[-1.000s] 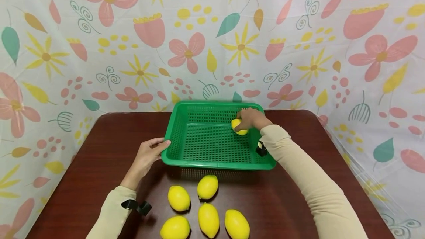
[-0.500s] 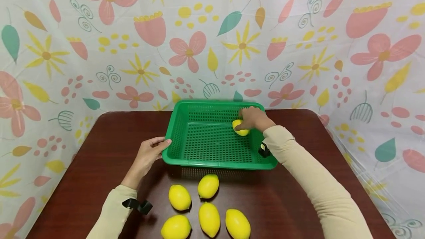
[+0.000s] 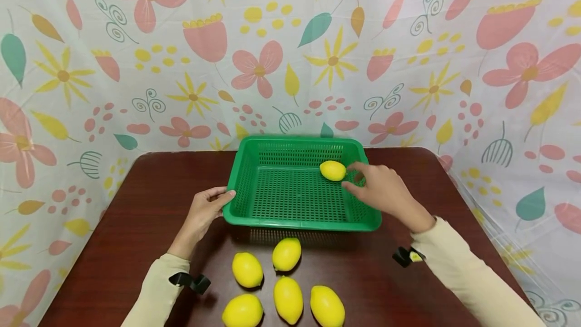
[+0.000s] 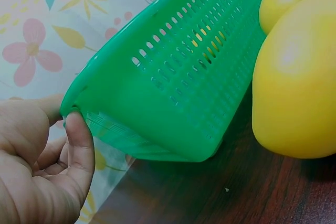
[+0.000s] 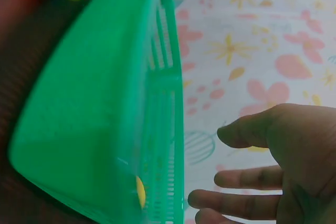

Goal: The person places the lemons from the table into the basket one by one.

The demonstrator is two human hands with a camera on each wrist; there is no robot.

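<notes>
A green slotted plastic basket [image 3: 297, 225] stands near the back of the table. One yellow lemon [image 3: 333, 170] lies inside it, toward the back right corner. My left hand [image 3: 204, 213] pinches the basket's left rim between thumb and fingers, as the left wrist view also shows with the hand [image 4: 47, 166] at the corner. Over the basket's right side is my right hand [image 3: 386, 191], its fingers apart and holding nothing, just right of that lemon. In the right wrist view the right hand [image 5: 283, 161] has a gap between thumb and fingers.
Several lemons [image 3: 288, 299] lie on the dark wooden table [image 3: 150, 206] in front of the basket, close to the front edge of view. A flower-patterned cloth [image 3: 290, 64] hangs behind the table and along its sides.
My right hand has let go of the lemon inside the basket and moved right, toward the right rim. The left hand keeps its grip on the left rim.
</notes>
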